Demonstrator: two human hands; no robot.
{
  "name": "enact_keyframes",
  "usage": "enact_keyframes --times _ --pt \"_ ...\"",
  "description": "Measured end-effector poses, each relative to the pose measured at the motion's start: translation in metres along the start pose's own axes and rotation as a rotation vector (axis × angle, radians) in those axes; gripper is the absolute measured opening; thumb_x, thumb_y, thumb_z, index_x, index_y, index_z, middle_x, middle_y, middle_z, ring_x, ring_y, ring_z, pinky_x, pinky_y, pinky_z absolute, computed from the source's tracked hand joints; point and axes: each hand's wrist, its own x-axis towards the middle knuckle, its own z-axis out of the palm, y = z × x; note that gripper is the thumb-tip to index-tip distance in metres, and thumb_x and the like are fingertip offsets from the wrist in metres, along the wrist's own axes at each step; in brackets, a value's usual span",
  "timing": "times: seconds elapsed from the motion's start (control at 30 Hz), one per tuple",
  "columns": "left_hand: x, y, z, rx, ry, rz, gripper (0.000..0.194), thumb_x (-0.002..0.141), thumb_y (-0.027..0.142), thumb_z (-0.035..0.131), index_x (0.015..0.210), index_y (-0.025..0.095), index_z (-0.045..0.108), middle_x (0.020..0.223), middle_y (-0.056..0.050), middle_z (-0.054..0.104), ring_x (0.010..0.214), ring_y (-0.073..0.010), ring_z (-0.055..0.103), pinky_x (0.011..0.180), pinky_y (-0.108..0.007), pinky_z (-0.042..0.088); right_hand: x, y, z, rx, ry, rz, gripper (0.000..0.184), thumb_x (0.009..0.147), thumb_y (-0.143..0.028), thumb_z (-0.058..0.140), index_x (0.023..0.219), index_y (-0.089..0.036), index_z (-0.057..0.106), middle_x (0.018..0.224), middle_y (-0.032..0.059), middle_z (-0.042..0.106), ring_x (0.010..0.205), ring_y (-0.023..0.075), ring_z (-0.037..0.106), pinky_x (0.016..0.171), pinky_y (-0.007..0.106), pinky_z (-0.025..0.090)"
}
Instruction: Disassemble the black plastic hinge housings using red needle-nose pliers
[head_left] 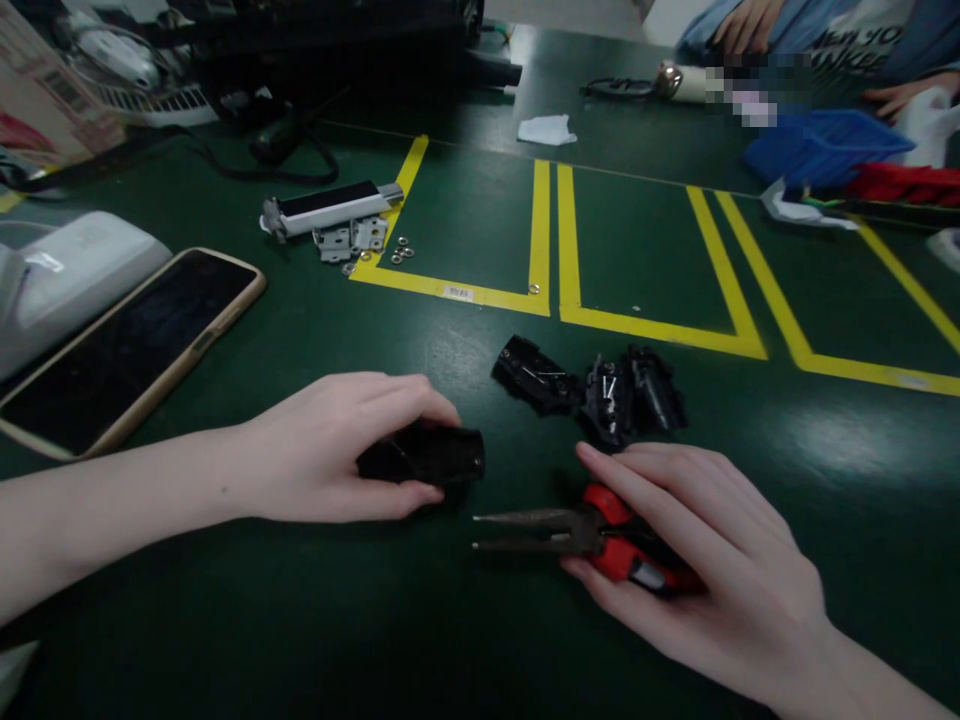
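Observation:
My left hand (352,445) is closed around a black plastic housing part (442,457), whose right end sticks out past my fingers. In my right hand (712,560) are long-nose pliers (577,530) with red handles. Their jaws stand slightly apart and point left, just below and to the right of the black part, without touching it. Beyond my right hand lie several similar black plastic parts (609,398) in a cluster, some showing metal pieces inside.
Yellow tape (465,295) marks areas on the green table (480,620). Near it lie a white-and-black device (334,208), metal brackets (351,238) and small rings (403,250). A phone (142,340) rests at left. Across the table, a person's hand (750,25) is near a blue bin (829,145).

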Motion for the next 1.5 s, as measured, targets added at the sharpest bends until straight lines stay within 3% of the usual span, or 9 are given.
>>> enact_keyframes --times 0.3,0.8,1.1,1.5 --pt "-0.004 0.021 0.019 -0.040 -0.071 0.098 0.021 0.087 0.035 0.062 0.099 0.019 0.057 0.076 0.004 0.061 0.063 -0.0102 0.054 0.058 -0.025 0.034 0.003 -0.006 0.002 0.057 0.034 -0.041 0.050 0.086 -0.030 0.067 0.131 -0.010 0.055 0.105 0.0114 0.067 0.098 0.0232 0.062 0.080 0.041 0.053" --pt "-0.005 0.031 0.033 -0.041 -0.088 0.044 0.043 0.083 0.047 0.069 0.109 0.024 0.043 0.085 0.007 0.070 0.063 -0.0118 0.062 0.059 -0.025 0.036 0.010 -0.017 0.003 0.091 -0.020 -0.053 0.046 0.087 -0.029 0.067 0.126 -0.009 0.056 0.103 0.0107 0.067 0.096 0.0210 0.063 0.080 0.037 0.053" --pt "-0.003 0.026 0.029 -0.091 -0.097 0.091 0.044 0.087 0.052 0.066 0.111 0.023 0.045 0.089 0.005 0.071 0.065 -0.0119 0.063 0.060 -0.026 0.037 0.006 -0.014 0.000 0.080 -0.031 -0.039 0.044 0.087 -0.031 0.068 0.125 -0.011 0.057 0.104 0.0111 0.068 0.098 0.0215 0.063 0.080 0.038 0.055" --pt "-0.001 0.025 0.026 -0.133 -0.163 0.070 0.039 0.084 0.049 0.069 0.108 0.025 0.049 0.081 0.009 0.069 0.062 -0.0102 0.061 0.062 -0.026 0.035 0.007 -0.012 0.003 0.084 -0.050 -0.072 0.047 0.086 -0.031 0.069 0.127 -0.011 0.057 0.102 0.0108 0.069 0.096 0.0214 0.063 0.080 0.036 0.054"
